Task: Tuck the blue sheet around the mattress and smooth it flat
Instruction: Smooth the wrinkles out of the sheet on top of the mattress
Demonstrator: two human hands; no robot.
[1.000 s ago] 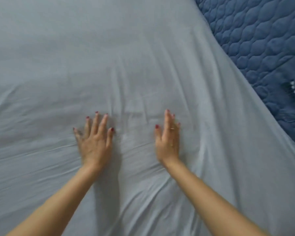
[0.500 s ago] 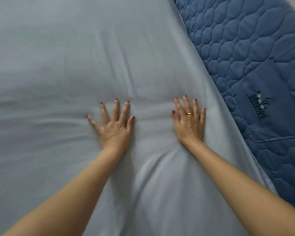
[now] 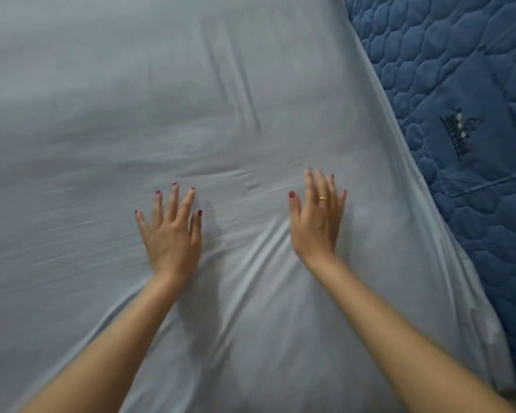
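Both palms are down on the blue sheet [image 3: 131, 114], which spreads pale across nearly the whole view and covers the mattress [image 3: 465, 84] right up to a long slanting edge on the right. Past that edge the mattress shows bare: darker blue, quilted in rounded cells, with a small dark embroidered logo [image 3: 459, 132] stitched into it.

The left hand [image 3: 172, 234] lies flat, fingers [image 3: 171, 201] fanned apart and pointing away from the person, thumb angled in toward the middle. Nothing is gripped; the cloth sits under the palm and under every fingertip. The right hand [image 3: 316, 222] presses down just beside it, with a strip of sheet between the two. Its fingers [image 3: 312, 192] are straight and held closer together, the thumb out to the inner side, and a gold ring [image 3: 323, 198] sits on one finger. It grips nothing either, with the fabric beneath it and not pinched.

Between the two wrists the sheet bunches into soft folds that run down toward the person. Ahead of the fingertips a low ridge of creases crosses sideways, and farther up a pair of sharper creases runs diagonally. To the right of the right hand the cloth rises over a gentle bump before reaching its edge, which lies on top of the quilting here. Motion blur softens the left part of the view.
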